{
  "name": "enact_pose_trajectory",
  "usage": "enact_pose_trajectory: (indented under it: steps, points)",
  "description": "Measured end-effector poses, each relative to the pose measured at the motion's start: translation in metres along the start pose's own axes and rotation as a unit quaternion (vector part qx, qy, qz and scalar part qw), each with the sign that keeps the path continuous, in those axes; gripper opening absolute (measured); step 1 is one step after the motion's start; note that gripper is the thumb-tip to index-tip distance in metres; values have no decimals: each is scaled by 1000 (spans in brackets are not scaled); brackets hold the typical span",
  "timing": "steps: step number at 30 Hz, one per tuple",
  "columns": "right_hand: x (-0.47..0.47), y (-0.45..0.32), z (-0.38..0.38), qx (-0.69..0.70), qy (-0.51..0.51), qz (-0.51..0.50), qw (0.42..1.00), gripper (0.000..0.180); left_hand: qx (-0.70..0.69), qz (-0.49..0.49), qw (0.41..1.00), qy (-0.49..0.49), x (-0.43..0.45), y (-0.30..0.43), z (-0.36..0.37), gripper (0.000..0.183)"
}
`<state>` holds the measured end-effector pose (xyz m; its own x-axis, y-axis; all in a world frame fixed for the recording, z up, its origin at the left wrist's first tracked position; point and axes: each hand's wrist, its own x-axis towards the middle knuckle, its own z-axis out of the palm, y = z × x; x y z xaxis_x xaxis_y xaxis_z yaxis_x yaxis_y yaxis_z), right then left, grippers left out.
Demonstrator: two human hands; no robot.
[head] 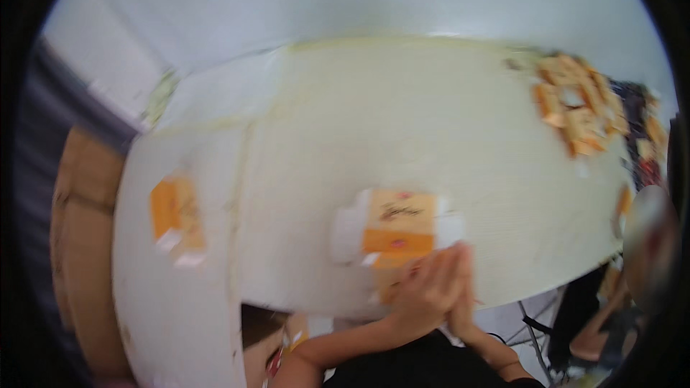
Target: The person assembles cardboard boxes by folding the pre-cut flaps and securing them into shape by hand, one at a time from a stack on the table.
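An unfolded cardboard carton blank [401, 215] lies on the table in front of me, orange and tan with white flaps and printed writing. My left hand [423, 291] is over its near right part, covering some of the near panel. My right hand [461, 288] is against the left one, the two palms facing and the fingers straight and close together. Whether anything is between the palms is hidden. Blur softens both hands.
Another orange carton [178, 215] rests on the left table section. Several cartons [582, 108] are piled at the far right, beside dark items [636, 124]. A large brown cardboard box [89, 248] stands left of the table [377, 118]. Another person [649, 258] sits at the right edge.
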<state>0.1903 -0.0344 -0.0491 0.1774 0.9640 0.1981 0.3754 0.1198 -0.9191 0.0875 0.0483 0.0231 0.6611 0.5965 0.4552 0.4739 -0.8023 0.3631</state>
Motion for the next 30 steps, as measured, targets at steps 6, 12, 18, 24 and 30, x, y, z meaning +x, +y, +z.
enact_pose_trajectory:
  steps: [6, 12, 18, 24, 30]
  points:
    - [30, -42, -26, -35, -90, 0, 995, 68, 21, -18, 999, 36, -9, -7, 7, 54]
    - [41, -29, -50, 19, -174, 81, 981, 80, -73, 14, 997, -1, -2, -8, 5, 72]
    - [119, 62, -225, 229, 210, 100, 945, 77, -166, 34, 982, 84, 19, -74, -50, 90]
    - [132, 6, -221, 187, 340, 111, 915, 67, 42, 9, 979, -202, 33, -131, -37, 115]
    - [97, 22, -147, 92, 106, 192, 971, 38, 37, -5, 951, -308, 35, -144, -16, 116]
